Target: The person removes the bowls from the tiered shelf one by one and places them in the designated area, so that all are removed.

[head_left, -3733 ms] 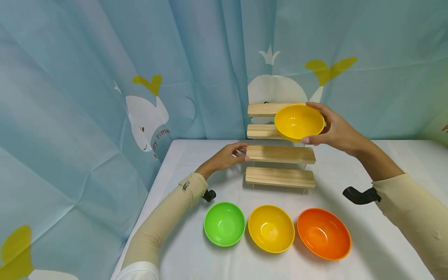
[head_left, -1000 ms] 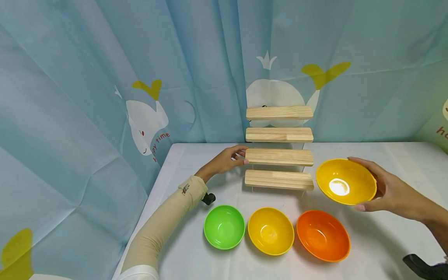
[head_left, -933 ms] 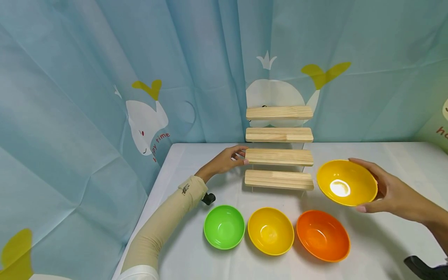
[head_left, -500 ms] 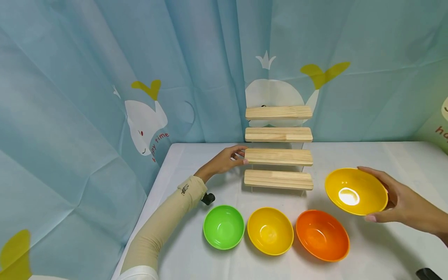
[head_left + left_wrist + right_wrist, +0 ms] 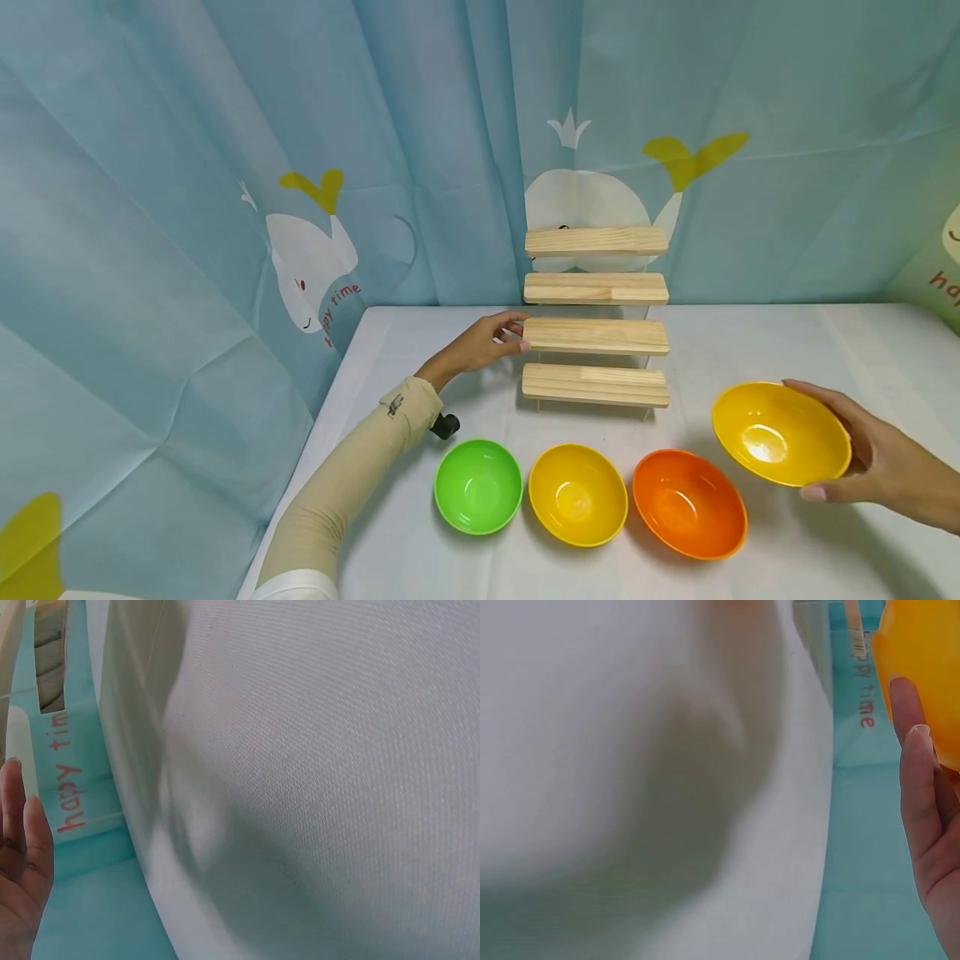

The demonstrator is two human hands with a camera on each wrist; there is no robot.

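Note:
My right hand (image 5: 881,462) grips a yellow bowl (image 5: 776,425) by its right side, thumb at the near rim and fingers at the far rim. It is held up over the table, right of the shelf, its inside facing the head camera. In the right wrist view the yellow bowl (image 5: 922,667) shows only its outer wall beside the fingers. My left hand (image 5: 480,343) holds the left end of a plank on a four-tier wooden display shelf (image 5: 596,336), thumb in front and fingertips behind. The left wrist view catches part of that left hand (image 5: 22,862) at its edge.
In a row in front of the shelf stand a green bowl (image 5: 478,487), a second yellow bowl (image 5: 578,496) and an orange bowl (image 5: 690,505). All sit on a white-covered table (image 5: 420,567). A blue whale-print curtain (image 5: 450,167) hangs behind and to the left.
My right hand has carried the yellow bowl from in front of the shelf's upper planks rightward and down toward me. My left hand stays at the shelf; the three bowls in the row stay put.

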